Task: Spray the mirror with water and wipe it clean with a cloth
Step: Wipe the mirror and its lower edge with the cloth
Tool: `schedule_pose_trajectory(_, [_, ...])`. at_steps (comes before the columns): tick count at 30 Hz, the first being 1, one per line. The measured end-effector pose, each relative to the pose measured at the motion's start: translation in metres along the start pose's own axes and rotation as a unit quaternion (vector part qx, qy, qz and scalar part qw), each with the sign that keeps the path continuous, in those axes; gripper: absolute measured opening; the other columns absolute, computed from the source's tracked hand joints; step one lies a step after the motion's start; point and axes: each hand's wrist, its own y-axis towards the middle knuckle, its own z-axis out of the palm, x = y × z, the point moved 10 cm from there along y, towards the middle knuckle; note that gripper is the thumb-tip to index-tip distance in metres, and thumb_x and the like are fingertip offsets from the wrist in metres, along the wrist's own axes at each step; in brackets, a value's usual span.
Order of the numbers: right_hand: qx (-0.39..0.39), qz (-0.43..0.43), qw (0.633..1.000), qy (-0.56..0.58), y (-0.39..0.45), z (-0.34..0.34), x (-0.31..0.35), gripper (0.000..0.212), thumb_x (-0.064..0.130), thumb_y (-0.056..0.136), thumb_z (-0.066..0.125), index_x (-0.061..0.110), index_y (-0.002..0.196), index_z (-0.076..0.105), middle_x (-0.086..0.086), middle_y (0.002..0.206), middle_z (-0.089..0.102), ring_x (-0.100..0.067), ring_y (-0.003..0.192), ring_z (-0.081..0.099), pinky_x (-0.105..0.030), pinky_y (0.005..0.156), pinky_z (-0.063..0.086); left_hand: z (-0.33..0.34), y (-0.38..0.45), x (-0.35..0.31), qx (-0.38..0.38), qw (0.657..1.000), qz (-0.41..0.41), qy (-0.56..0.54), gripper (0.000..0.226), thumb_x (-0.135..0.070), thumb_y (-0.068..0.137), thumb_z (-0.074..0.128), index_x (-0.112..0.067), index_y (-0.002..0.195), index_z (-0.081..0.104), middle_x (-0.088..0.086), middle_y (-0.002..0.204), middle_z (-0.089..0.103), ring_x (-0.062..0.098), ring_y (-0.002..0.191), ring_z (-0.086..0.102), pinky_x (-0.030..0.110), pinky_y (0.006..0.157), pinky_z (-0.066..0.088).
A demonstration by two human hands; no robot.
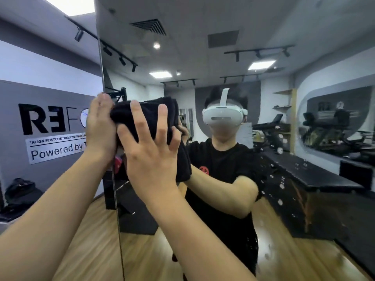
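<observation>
Fingers (163, 118) of the right hand (151, 153) are spread straight and wide over a black cloth (146, 110), pressing it flat against the mirror (223, 47) left of the frame's centre. Beside it the left hand (99, 128) stands edge-on with its fingers held straight and close together, touching the cloth's left end near the mirror's left edge; neither hand curls round the cloth.

That cloth looks thick, soft and folded into a pad, so it should be light, give under the palm, and slide easily on wet glass. A flat palm over its middle seems the best hold, since a loose fold (one hangs down at the lower right of the pad) could flop free.

Glass like this is stiff, slick and breakable, so I judge that steady, even pressure suits it better than a shove. Water droplets (281, 185) speckle the mirror to the right of centre, well apart from the cloth, so that patch appears not yet wiped.

No spray bottle or other container shows in the frame. At the far left hangs a wall sign (50, 134).
</observation>
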Motion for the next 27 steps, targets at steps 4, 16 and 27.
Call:
schedule_pose_trajectory(4, [0.001,0.002,1.0,-0.012,-0.003,-0.025,-0.043,0.032,0.027,0.097,0.05,0.036,0.125,0.064,0.001,0.157,0.042,-0.044,0.146,0.031,-0.053,0.104,0.034,0.028,-0.024,-0.022,-0.025,0.986,0.13,0.101,0.073,-0.048,0.096,0.047,-0.016,0.16,0.029,0.005,0.155,0.046,0.017,0.144,0.043,0.048,0.122,0.032])
schedule_pose_trajectory(16, [-0.058,0.059,0.995,-0.061,0.002,-0.136,-0.215,0.053,0.022,0.085,0.061,0.027,0.138,0.059,-0.009,0.159,0.037,-0.044,0.147,0.022,-0.043,0.116,0.022,0.169,-0.111,-0.101,0.059,0.757,0.548,0.351,0.05,-0.015,0.097,0.056,-0.007,0.147,0.052,0.014,0.159,0.042,0.037,0.153,0.028,0.054,0.128,0.012])
schedule_pose_trajectory(27, [-0.102,0.278,0.952,-0.078,0.009,-0.185,-0.299,0.074,0.052,0.085,0.062,0.046,0.15,0.026,-0.012,0.163,0.01,-0.05,0.143,0.016,-0.07,0.107,0.031,0.179,-0.089,-0.073,0.065,0.757,0.533,0.371,0.052,-0.017,0.097,0.059,-0.014,0.148,0.054,0.004,0.16,0.043,0.026,0.154,0.03,0.057,0.121,0.027])
